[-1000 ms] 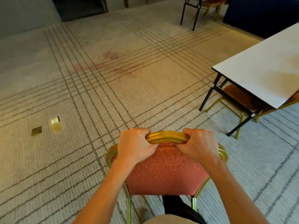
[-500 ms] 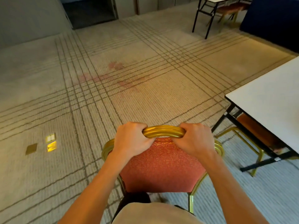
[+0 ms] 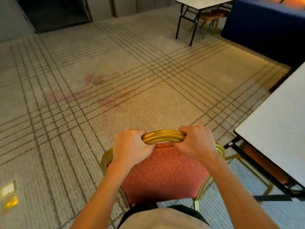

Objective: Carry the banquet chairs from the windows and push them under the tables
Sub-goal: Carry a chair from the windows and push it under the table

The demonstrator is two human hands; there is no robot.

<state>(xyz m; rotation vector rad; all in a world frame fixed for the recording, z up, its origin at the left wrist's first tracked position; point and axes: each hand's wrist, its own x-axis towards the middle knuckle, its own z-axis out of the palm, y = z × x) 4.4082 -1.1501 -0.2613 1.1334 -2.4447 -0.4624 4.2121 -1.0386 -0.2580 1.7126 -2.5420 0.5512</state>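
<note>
- The chair (image 3: 165, 172), with a red patterned back and a gold metal frame, stands low in the middle of the view, directly in front of the person, with its back turned toward them.
- The left hand (image 3: 130, 147) grips the gold top rail of the chair's back, fingers curled over the far side.
- The right hand (image 3: 194, 142) grips the same rail in the same way, just beside the left, with a short stretch of bare rail between them.
- Whether the chair's feet touch the carpet (image 3: 132, 63) cannot be told; its lower part is hidden.
- Right of the chair is a white surface (image 3: 277, 138) on black folding legs, its near corner close to the chair's right side.
- A second chair (image 3: 264, 163) sits tucked under that surface, its gold legs showing just right of the held chair.
- Ahead of the chair the carpet is beige with crossing dark lines and some faint red stains (image 3: 94, 79).
- Left of the chair, two brass floor plates (image 3: 8, 190) are set into the carpet.
- Far ahead and to the right of the chair stands another table (image 3: 203, 2), with a further chair (image 3: 212, 14) under it.
- A dark blue cloth (image 3: 264, 25) hangs beside that far table.
- Far ahead and to the left of the chair is a dark doorway (image 3: 54, 12).
</note>
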